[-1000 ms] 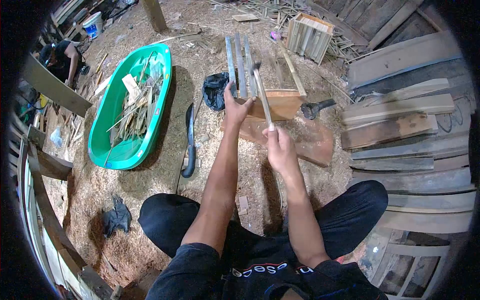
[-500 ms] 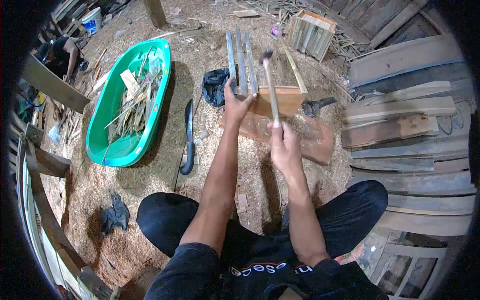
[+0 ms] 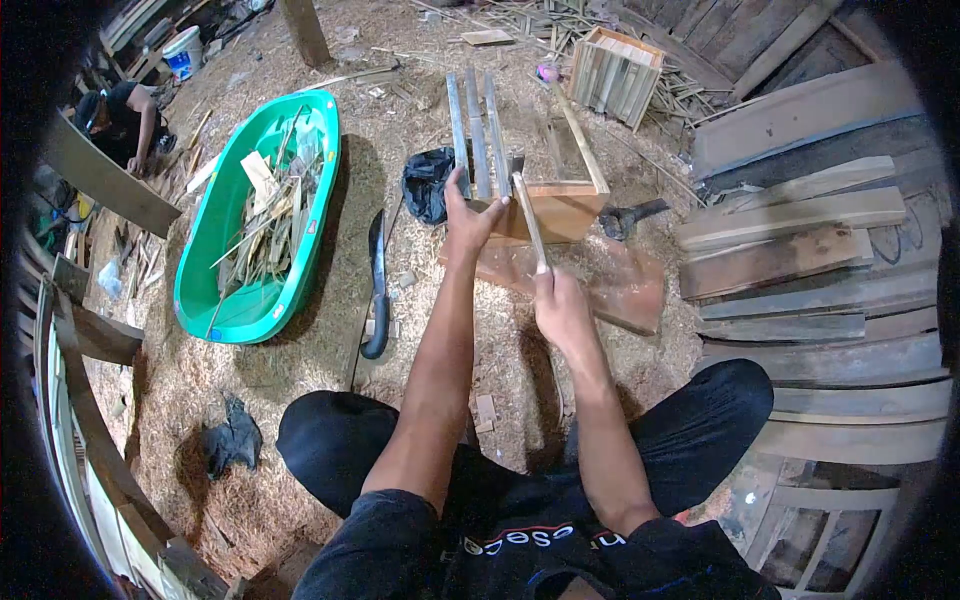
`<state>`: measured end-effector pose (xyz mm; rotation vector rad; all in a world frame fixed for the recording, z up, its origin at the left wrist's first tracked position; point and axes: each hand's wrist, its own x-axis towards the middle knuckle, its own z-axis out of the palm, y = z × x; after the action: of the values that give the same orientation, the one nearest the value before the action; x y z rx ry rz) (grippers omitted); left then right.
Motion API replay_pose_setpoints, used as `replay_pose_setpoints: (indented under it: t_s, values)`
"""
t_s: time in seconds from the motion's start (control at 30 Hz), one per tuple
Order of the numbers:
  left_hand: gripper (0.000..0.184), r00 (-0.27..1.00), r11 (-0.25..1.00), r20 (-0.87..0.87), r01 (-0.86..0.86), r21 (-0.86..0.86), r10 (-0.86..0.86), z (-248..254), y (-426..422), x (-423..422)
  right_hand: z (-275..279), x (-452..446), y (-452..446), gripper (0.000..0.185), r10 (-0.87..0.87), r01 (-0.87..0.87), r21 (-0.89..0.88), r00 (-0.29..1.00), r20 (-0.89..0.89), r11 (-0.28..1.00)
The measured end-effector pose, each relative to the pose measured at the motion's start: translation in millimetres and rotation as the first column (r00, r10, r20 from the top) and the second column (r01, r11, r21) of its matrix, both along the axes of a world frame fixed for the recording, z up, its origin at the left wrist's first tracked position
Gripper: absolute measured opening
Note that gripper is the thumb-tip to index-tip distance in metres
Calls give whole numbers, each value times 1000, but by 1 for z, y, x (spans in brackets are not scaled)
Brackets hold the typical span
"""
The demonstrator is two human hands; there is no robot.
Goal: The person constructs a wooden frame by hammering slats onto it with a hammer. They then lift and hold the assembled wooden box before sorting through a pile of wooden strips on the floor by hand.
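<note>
My right hand (image 3: 565, 308) is closed round the handle of a hammer (image 3: 532, 225). The hammer's head is down at the near end of a slat, on the edge of a partly slatted wooden crate (image 3: 560, 213). My left hand (image 3: 470, 222) grips the crate's near left corner, its thumb along the edge and its fingers by the outermost slat (image 3: 457, 125). Several grey slats run away from me across the crate, and a paler strip (image 3: 580, 135) forms its right side. Beneath lies a reddish plank (image 3: 630, 285). Any nail is too small to make out.
Left of me are a machete (image 3: 378, 290), a black plastic bag (image 3: 428, 185) and a green tub (image 3: 190, 290) of wood scraps. A slatted crate (image 3: 615, 78) stands at the back. Boards (image 3: 790, 220) lie to the right. Another person (image 3: 125, 120) crouches far left.
The hammer has swung down and left from its raised position, so its head now meets the slat end. My left hand stays on the crate; the view has shifted slightly.
</note>
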<state>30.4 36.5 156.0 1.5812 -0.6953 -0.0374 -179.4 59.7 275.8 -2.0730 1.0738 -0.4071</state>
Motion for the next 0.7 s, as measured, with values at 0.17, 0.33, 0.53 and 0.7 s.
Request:
replay_pose_setpoints:
  t_s: [0.17, 0.33, 0.53, 0.7]
  values:
    - [94, 1000, 999, 5, -2, -34, 2, -1, -1, -2, 1, -1, 3, 40, -3, 5, -15, 988, 156, 1000]
    - [92, 1000, 1000, 5, -6, -20, 6, 0, -1, -1, 9, -1, -2, 38, 20, -26, 100, 998, 59, 995]
    - [93, 999, 999, -53, 2, -41, -5, -1, -3, -1, 3, 4, 1, 40, -18, 23, -14, 965, 261, 1000]
    - [94, 1000, 999, -5, -14, -33, 14, 1, -2, 1, -1, -8, -10, 33, -34, 35, -19, 999, 13, 999]
